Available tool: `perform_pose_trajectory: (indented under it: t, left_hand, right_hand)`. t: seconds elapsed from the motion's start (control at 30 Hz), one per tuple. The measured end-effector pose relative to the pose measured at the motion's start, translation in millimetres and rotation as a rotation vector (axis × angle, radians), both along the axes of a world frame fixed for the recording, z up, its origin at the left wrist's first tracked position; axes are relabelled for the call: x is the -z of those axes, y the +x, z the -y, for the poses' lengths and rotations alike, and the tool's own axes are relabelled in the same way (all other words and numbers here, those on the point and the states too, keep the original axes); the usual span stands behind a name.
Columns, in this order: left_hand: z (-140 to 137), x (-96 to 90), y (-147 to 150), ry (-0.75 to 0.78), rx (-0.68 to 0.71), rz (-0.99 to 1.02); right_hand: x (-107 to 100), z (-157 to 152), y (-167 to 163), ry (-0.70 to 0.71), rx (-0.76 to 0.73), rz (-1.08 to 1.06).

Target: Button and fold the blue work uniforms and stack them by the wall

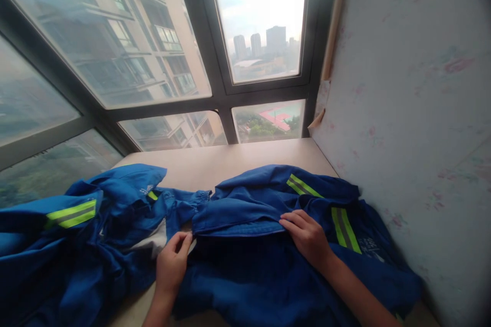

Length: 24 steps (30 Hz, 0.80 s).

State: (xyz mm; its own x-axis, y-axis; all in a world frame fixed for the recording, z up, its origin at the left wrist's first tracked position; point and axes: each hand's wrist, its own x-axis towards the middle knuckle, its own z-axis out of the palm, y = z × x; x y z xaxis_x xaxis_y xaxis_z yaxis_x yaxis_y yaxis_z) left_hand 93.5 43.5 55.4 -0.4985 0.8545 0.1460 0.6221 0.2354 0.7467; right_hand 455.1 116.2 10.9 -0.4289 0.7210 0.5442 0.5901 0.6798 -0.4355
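Observation:
A blue work jacket (238, 281) with yellow-green and grey reflective strips lies spread before me, its zipper edge (253, 234) running between my hands. My left hand (172, 263) is closed in a pinch at the hem end of that edge, beside a small pale piece of material. Exactly what sits between those fingertips is partly hidden. On the other side, my right hand (309, 239) grips the front edge near the zipper teeth, fingers bent over the fabric. Gathered elastic (201, 198) shows at the waistband.
Another crumpled blue garment (76, 255) with reflective strips lies at the left, a whitish patch of cloth showing near it. Both rest on a pale sill (245, 156) below dark-framed windows (222, 94). A flower-patterned wall (402, 112) bounds the right side.

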Motion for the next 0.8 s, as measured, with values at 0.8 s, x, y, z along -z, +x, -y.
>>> perform_pose_trajectory:
  t: [0.8]
  left_hand:
    - [2.8, 0.8, 11.2, -0.159, -0.099, -0.412]
  right_hand:
    - [-2.5, 22.8, 5.4, 0.001, 0.042, -0.142]
